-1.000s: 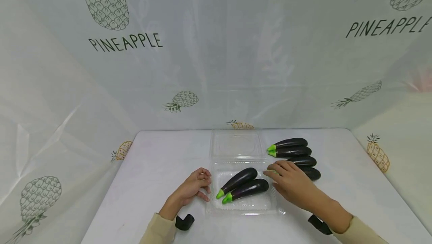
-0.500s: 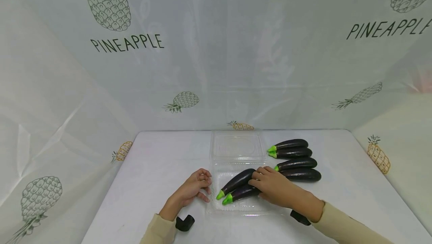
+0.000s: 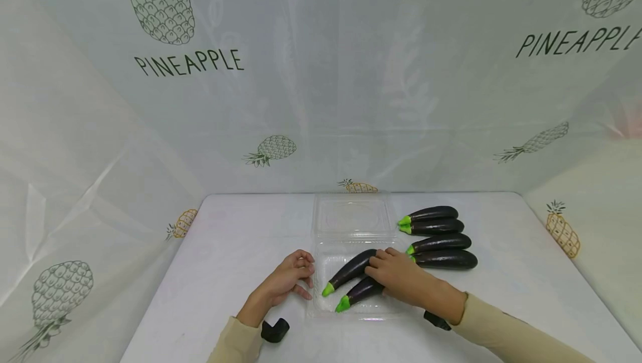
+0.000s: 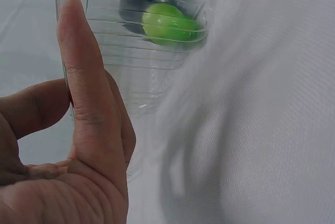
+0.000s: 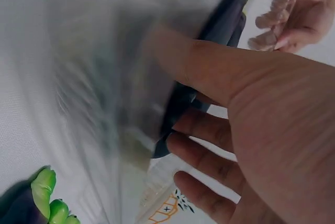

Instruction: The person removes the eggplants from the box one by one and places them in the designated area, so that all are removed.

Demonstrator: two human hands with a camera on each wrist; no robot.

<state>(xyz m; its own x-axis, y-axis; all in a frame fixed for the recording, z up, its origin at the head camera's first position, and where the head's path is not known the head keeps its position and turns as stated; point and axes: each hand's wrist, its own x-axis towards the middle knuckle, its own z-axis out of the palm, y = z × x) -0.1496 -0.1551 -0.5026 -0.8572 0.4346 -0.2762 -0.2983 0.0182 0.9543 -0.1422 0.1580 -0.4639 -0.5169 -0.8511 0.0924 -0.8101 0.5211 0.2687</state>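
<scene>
A clear plastic clamshell box (image 3: 321,310) lies with its lid folded back, and two eggplants rest in its base. My right hand (image 3: 398,276) grips the blunt end of the nearer eggplant (image 3: 363,290), covering that end. The farther eggplant (image 3: 351,269) touches my right fingertips at its upper end. In the right wrist view, thumb and fingers of the right hand (image 5: 251,109) come round dark eggplant skin, partly behind the blurred plastic wall. My left hand (image 3: 290,276) stays at the box's left rim; the left wrist view shows a nearly straight finger (image 4: 84,67) against the clear wall.
Several more eggplants (image 3: 443,259) lie on the white table (image 3: 241,218) right of the box, green caps pointing left. The box's lid (image 3: 351,215) lies flat toward the back. Behind rises a pineapple-print sheet (image 3: 326,101).
My right hand has moved left from the box's right side onto the nearer eggplant. Its green cap has shifted slightly right and toward me, apart from the other. My left hand has stayed put.
</scene>
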